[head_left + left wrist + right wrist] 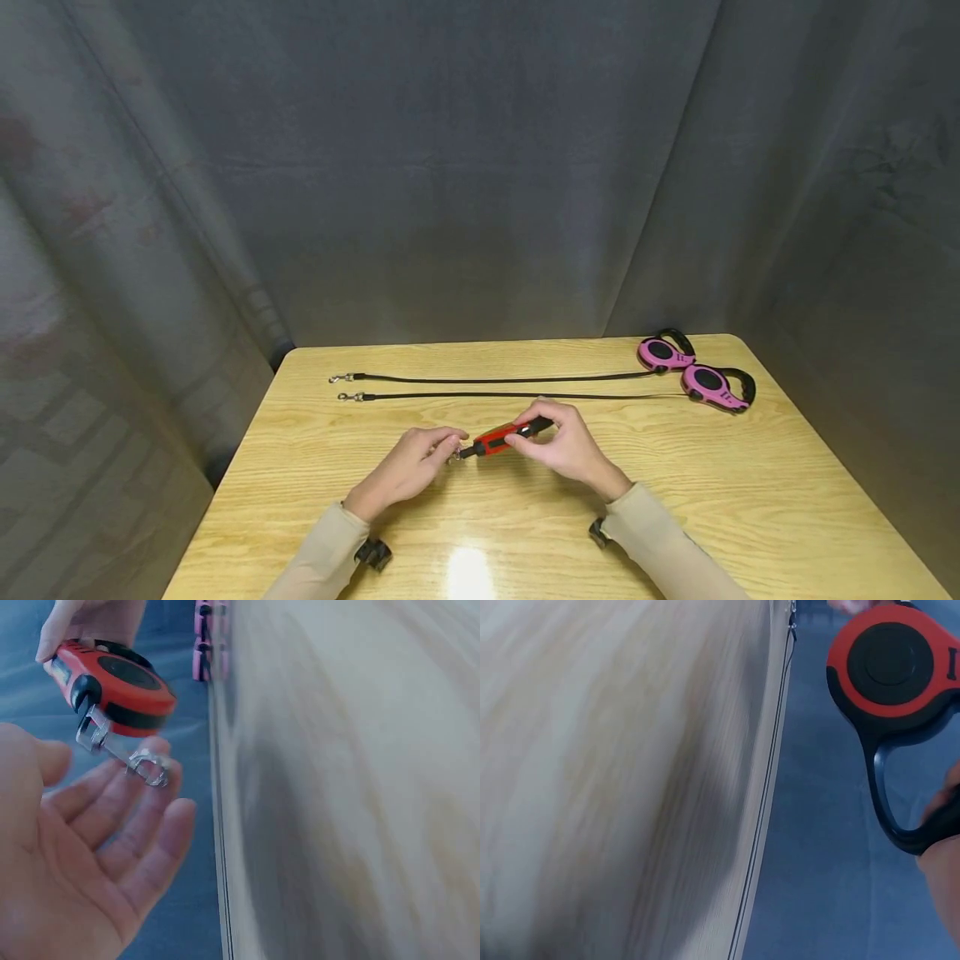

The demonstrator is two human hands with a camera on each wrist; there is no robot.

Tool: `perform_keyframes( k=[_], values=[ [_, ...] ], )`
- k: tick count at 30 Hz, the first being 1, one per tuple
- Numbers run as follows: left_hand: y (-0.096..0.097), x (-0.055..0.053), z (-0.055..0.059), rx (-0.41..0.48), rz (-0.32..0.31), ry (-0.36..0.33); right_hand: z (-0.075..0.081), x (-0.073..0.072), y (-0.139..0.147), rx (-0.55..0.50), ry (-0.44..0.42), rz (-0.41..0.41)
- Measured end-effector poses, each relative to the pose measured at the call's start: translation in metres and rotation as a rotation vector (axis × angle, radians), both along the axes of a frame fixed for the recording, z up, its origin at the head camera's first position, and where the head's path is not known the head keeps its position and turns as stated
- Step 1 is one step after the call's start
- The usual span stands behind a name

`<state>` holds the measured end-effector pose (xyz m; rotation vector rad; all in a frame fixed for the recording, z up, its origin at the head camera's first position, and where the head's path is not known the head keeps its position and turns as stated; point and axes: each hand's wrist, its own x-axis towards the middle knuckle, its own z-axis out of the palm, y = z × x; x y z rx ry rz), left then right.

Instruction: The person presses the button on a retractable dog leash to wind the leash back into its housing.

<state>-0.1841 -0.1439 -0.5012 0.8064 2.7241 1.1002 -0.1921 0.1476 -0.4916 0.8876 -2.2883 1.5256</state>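
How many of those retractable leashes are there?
3: red leash in the right hand, pink leash near the table's back right corner, second pink leash just in front.

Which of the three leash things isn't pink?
The red-and-black leash, held up in the right hand. The farther pink leash and the nearer pink leash both lie on the table, not held.

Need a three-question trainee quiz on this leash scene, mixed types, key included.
1. How many pink leashes lie on the table: A) one, B) two, C) three?
2. True or false: the right hand grips the red leash.
3. Fill in: the red leash's metal clip is at the fingertips of which hand?

Key: 1. B; 2. true; 3. left hand.
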Motion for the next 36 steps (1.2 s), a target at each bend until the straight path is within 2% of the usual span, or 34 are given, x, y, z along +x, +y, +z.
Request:
perform_keyframes(
  k=[11,17,21,23,25,27,30,34,36],
  values=[
    [0.007,-0.003,0.007,0.278,-0.098,-0.380,-0.001,0.001,-0.013,-0.088,0.137,0.103],
    [0.008,-0.006,0.000,0.365,-0.168,-0.489,-0.004,0.004,-0.017,-0.091,0.159,0.120],
    [0.008,-0.005,-0.006,0.373,-0.146,-0.470,-0.006,0.005,-0.017,-0.067,0.144,0.102],
    [0.009,-0.003,-0.006,0.356,-0.106,-0.438,-0.005,0.007,-0.015,-0.028,0.131,0.058],
    [0.009,-0.002,-0.004,0.329,-0.054,-0.395,-0.002,0.010,-0.014,0.033,0.080,-0.012],
    [0.008,-0.002,-0.003,0.298,0.006,-0.353,0.001,0.013,-0.012,0.112,-0.003,-0.093],
    [0.008,0.001,-0.002,0.236,0.086,-0.277,0.005,0.018,-0.011,0.223,-0.195,-0.184],
    [0.008,0.005,0.000,0.116,0.145,-0.170,0.007,0.021,-0.011,0.299,-0.414,-0.213],
    [0.009,0.008,0.001,0.043,0.156,-0.120,0.005,0.022,-0.012,0.309,-0.476,-0.197]
  ],
)
